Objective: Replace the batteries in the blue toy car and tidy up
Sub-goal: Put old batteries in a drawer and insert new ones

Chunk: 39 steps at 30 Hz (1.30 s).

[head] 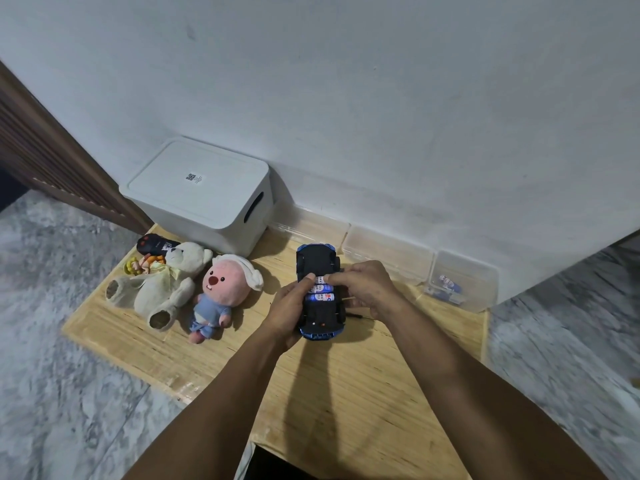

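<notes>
The blue toy car (317, 261) lies upside down on the wooden board (346, 382), black underside up, battery bay uncovered. White and blue batteries (320, 297) sit side by side in the bay. My left hand (291, 311) grips the car's left side, with a fingertip on the batteries. My right hand (363, 289) holds the right side, its fingers curled and pressing on the upper battery. A thin dark tool (358, 316), possibly a screwdriver, lies on the board just right of the car, partly hidden by my right hand.
A white lidded storage box (201, 195) stands against the wall. Three clear plastic bins line the wall; the rightmost bin (464, 282) holds loose batteries. A cream teddy bear (162, 285), a pink plush (218, 296), a small figurine (143, 265) and a black remote (154, 244) lie at left.
</notes>
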Each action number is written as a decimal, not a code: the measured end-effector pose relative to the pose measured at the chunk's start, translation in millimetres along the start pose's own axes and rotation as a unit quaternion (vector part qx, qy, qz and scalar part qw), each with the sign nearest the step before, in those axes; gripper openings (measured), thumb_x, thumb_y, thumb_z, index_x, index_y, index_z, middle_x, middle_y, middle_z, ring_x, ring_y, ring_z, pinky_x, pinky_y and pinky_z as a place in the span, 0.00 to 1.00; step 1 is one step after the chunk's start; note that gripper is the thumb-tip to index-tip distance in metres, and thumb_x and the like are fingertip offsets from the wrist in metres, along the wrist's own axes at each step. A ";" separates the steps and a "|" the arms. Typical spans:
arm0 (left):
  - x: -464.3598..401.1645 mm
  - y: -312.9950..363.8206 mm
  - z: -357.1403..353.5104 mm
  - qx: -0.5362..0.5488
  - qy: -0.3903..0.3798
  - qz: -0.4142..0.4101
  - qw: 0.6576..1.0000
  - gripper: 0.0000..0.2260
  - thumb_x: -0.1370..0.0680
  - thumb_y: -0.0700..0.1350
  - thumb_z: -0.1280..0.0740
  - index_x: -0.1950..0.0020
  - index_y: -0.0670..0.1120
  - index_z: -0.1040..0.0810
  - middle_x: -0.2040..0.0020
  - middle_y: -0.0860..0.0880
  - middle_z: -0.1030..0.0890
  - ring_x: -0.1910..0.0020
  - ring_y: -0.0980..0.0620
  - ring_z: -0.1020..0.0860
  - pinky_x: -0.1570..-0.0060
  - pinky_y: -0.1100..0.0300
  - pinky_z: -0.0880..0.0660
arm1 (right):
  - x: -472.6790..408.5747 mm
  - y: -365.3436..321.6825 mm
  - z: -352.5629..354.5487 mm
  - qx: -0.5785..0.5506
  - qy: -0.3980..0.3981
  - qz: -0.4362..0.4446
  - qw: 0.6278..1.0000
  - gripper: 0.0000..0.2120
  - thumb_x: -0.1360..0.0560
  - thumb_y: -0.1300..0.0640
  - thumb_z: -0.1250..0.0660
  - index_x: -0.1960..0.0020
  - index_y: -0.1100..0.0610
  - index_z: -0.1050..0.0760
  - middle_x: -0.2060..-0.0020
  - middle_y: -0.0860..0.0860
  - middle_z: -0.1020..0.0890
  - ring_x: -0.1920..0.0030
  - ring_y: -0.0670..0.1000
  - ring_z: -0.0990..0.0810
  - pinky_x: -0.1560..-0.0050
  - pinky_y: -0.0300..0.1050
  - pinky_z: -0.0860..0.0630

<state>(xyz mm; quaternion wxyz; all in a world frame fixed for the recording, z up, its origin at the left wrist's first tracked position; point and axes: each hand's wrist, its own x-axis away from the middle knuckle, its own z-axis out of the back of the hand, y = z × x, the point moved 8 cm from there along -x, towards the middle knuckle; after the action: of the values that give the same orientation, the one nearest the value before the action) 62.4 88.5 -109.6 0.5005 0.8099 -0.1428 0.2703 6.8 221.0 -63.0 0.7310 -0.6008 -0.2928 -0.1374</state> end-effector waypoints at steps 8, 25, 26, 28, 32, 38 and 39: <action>-2.9 3.2 5.0 -0.030 0.061 -0.013 0.998 0.16 0.22 0.49 0.32 0.42 0.38 0.20 0.47 0.37 0.16 0.48 0.37 0.17 0.46 0.41 0.21 | -9.6 -5.5 8.0 0.067 0.019 0.022 0.997 0.13 0.36 0.59 0.20 0.56 0.64 0.18 0.62 0.56 0.15 0.61 0.53 0.15 0.59 0.50 0.17; -3.6 17.3 26.9 -0.083 0.092 -0.020 0.992 0.14 0.26 0.38 0.28 0.43 0.35 0.22 0.49 0.35 0.17 0.58 0.42 0.16 0.57 0.49 0.18 | -25.3 10.1 33.6 0.163 0.029 0.069 0.984 0.06 0.28 0.64 0.27 0.51 0.58 0.19 0.56 0.55 0.16 0.57 0.52 0.15 0.55 0.52 0.17; -4.4 17.1 31.1 -0.072 0.098 -0.015 0.992 0.14 0.26 0.38 0.28 0.42 0.35 0.22 0.49 0.36 0.17 0.56 0.41 0.16 0.54 0.47 0.19 | -28.6 12.2 38.4 0.229 0.049 0.086 0.969 0.06 0.28 0.64 0.28 0.53 0.56 0.18 0.56 0.53 0.15 0.55 0.52 0.16 0.51 0.52 0.18; -5.4 15.6 36.8 -0.058 0.098 -0.002 0.993 0.15 0.26 0.37 0.29 0.40 0.36 0.23 0.46 0.36 0.17 0.50 0.39 0.17 0.48 0.43 0.20 | -31.9 22.0 39.7 0.336 0.053 0.097 0.935 0.07 0.28 0.65 0.29 0.54 0.54 0.17 0.54 0.51 0.15 0.52 0.51 0.18 0.48 0.49 0.20; -5.9 10.4 37.5 -0.007 0.072 0.017 0.997 0.15 0.24 0.42 0.31 0.38 0.39 0.23 0.44 0.38 0.17 0.47 0.39 0.18 0.45 0.43 0.22 | -32.2 45.2 39.5 0.405 0.058 0.089 0.908 0.07 0.28 0.62 0.28 0.53 0.52 0.17 0.53 0.50 0.16 0.51 0.51 0.18 0.48 0.48 0.21; -2.9 -0.7 40.7 0.099 0.065 0.051 0.992 0.18 0.20 0.50 0.37 0.37 0.39 0.23 0.44 0.39 0.18 0.47 0.40 0.20 0.44 0.44 0.23 | -22.7 56.6 11.5 0.513 0.028 0.174 0.840 0.10 0.24 0.60 0.33 0.46 0.51 0.18 0.51 0.50 0.16 0.50 0.52 0.20 0.53 0.43 0.26; -2.1 -0.2 40.8 0.108 0.065 0.051 0.991 0.19 0.19 0.52 0.38 0.37 0.39 0.23 0.44 0.39 0.18 0.47 0.40 0.20 0.44 0.44 0.23 | -21.4 56.4 8.8 0.530 0.030 0.187 0.827 0.11 0.24 0.61 0.34 0.46 0.51 0.18 0.52 0.50 0.16 0.51 0.52 0.21 0.55 0.43 0.27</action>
<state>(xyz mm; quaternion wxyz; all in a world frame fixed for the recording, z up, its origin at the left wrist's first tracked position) 72.8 52.3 -125.4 0.4036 0.8317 -0.1208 0.3617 18.8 239.7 -119.7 0.9571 -0.1600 -0.1810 0.1600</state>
